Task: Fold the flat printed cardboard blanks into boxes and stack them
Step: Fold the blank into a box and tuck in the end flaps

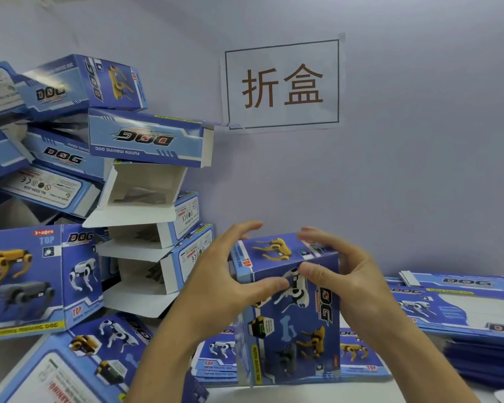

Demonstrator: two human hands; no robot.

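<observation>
Against the wall [390, 170], both hands' [221, 274] [346, 274] grip clasps the upright box [291, 330] between them.

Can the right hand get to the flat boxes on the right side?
Probably yes. The right hand is busy holding the box, but the flat blanks lie just beside it with nothing between.

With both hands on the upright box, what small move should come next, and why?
Probably carry the box left onto the pile of folded boxes. It stands upright with its top panel closed, the left hand and right hand gripping its upper edges, so folding looks finished; flat blanks wait at right.
</observation>
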